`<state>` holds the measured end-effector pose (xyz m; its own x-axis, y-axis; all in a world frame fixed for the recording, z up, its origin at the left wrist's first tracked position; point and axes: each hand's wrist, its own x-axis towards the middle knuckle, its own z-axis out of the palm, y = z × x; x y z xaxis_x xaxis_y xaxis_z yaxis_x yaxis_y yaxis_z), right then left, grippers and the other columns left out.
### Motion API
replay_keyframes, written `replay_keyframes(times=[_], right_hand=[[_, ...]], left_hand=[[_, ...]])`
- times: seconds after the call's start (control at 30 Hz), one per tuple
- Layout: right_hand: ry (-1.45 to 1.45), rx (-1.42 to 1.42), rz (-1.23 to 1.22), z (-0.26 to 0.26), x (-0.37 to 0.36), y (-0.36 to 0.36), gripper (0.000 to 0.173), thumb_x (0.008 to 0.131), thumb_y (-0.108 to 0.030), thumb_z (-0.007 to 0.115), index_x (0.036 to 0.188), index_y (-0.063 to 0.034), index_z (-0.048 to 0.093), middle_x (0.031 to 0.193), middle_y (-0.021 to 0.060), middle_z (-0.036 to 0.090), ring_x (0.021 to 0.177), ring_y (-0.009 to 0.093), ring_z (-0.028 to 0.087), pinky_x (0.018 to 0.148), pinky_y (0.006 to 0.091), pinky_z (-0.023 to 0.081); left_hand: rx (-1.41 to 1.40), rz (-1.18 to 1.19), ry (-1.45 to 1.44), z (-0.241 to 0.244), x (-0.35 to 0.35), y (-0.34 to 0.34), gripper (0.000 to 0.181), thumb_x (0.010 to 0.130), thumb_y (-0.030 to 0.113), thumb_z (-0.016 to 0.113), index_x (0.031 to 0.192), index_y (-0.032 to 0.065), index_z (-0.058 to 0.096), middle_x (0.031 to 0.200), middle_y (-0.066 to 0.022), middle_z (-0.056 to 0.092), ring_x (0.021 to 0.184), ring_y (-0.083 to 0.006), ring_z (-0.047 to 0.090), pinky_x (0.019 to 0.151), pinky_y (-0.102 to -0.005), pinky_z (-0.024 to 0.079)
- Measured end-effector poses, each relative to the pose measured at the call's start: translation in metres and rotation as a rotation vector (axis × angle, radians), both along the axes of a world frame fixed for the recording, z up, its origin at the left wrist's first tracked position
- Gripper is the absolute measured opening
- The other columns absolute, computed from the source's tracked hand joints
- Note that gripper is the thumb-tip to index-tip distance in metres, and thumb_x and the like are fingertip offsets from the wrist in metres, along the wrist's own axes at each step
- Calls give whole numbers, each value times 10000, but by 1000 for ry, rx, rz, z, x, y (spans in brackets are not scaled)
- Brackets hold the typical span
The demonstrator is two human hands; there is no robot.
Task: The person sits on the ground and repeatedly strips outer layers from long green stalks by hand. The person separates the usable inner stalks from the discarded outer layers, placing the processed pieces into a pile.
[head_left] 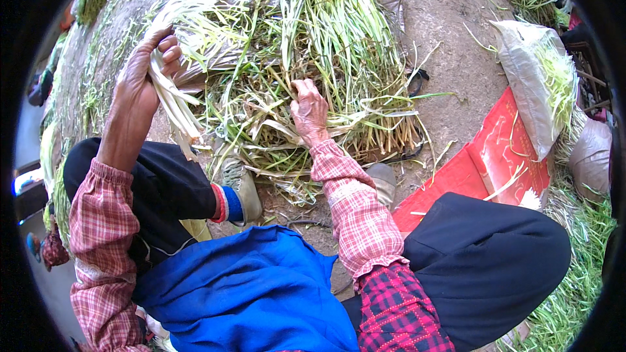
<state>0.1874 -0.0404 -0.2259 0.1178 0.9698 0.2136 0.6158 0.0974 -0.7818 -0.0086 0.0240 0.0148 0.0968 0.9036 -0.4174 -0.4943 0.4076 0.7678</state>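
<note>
My left hand (149, 61) is raised at the left, closed around a bundle of pale leafy stalks (168, 90); their white ends hang down and their leaves spread to the upper right. In the middle, my right hand (310, 107) reaches into a large heap of long green stalks (342, 44), its fingertips at a stalk near the heap's dry leaves. Whether it grips that stalk is hard to tell. Cut stalk ends (391, 139) point towards me at the heap's lower right. Loose withered leaves (269, 132) lie beside my right hand.
A red printed sheet (469, 166) lies at the right, partly under a whitish sack (525, 73) with pale leaves on it. More greenery (577, 264) lies at the lower right and in the upper corners. My shoes are close to the heap's near edge. Leaf scraps litter the ground.
</note>
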Motion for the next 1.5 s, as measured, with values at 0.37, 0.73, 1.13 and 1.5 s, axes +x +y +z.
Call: replay_keyframes(times=[0.37,0.73,1.13,1.5], right_hand=[[167,-230,-173,6,-4,4,276,780,-277,583,977,-89,625,687,112,618,662,218,600,561,346,437],[670,34,-73,44,4,33,198,737,-70,609,918,10,605,757,79,597,623,151,535,561,280,423],[1164,-141,95,148,-21,15,167,866,-112,482,836,29,567,534,-2,495,433,55,438,397,195,367],[1253,-203,175,166,-52,4,135,823,-56,530,883,45,594,607,41,578,481,85,535,448,202,416]], left_hand=[[-15,0,88,0,1,1,127,905,104,392,921,-17,428,595,-3,330,496,-97,343,361,-197,276],[-53,19,198,3,9,2,260,907,121,391,1076,-75,420,573,11,326,473,-90,332,361,-197,275],[0,130,325,-8,15,-3,154,787,111,612,850,35,494,581,7,462,459,-73,435,329,-162,306],[-66,-19,259,-25,6,1,302,762,86,600,1022,-53,538,990,-124,603,777,-159,616,485,-143,510]])
